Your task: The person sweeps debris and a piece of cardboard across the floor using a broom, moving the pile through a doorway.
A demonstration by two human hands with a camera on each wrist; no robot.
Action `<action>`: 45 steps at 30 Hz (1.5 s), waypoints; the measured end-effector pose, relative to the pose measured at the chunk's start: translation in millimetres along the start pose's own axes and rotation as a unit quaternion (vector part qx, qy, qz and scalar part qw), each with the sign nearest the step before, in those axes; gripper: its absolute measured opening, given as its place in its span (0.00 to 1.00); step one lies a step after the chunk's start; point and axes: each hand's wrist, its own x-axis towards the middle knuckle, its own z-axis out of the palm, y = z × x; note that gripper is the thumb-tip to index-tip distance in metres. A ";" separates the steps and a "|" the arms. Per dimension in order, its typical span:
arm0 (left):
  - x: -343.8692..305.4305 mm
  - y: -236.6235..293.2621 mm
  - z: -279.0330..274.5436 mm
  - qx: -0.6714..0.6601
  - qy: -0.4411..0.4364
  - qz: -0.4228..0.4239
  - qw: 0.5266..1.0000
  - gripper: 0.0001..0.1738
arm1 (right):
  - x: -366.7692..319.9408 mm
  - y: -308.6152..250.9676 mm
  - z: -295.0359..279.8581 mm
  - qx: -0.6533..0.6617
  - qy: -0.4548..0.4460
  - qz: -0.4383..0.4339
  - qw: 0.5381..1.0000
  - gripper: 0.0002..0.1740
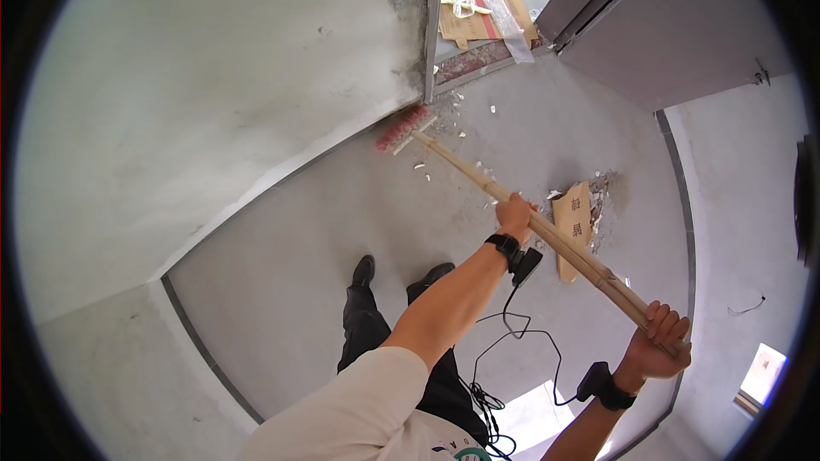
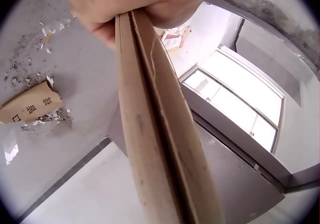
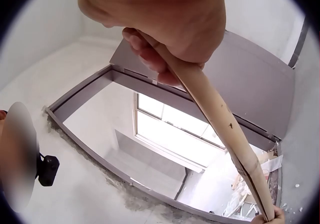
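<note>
Broom (image 1: 571, 248) with a long, light-brown bamboo handle lies slantwise across the view from the head, and both hands of the person have hold of it. The left hand (image 1: 515, 217) has its fingers curled around the middle part of the handle; the right hand (image 1: 659, 346) is closed in the same manner around the handle near its upper end. The red bristle head (image 1: 400, 130) is down at the foot of the pale, stained wall (image 1: 222, 60), just beside the grey frame (image 1: 433, 26) of the doorway. From the left wrist one sees that the handle has a long dark split along its length. On the grey floor (image 1: 282, 256), small white and dark debris (image 1: 602, 196) is scattered around a flat piece of brown cardboard (image 1: 571, 218) with black printed characters, which lies near the left hand, partly behind the handle. Beyond the doorway there lies a larger brown cardboard sheet (image 1: 506, 0) with a red stripe, and a clear plastic strip (image 1: 504, 13) is on it. Each wrist wears a black band with a small camera.
</note>
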 end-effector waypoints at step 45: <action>-0.8 -18.6 -16.4 0.050 0.006 -0.060 0.997 0.23 | -39.0 -38.0 25.2 -0.038 -0.040 -0.039 0.998 0.19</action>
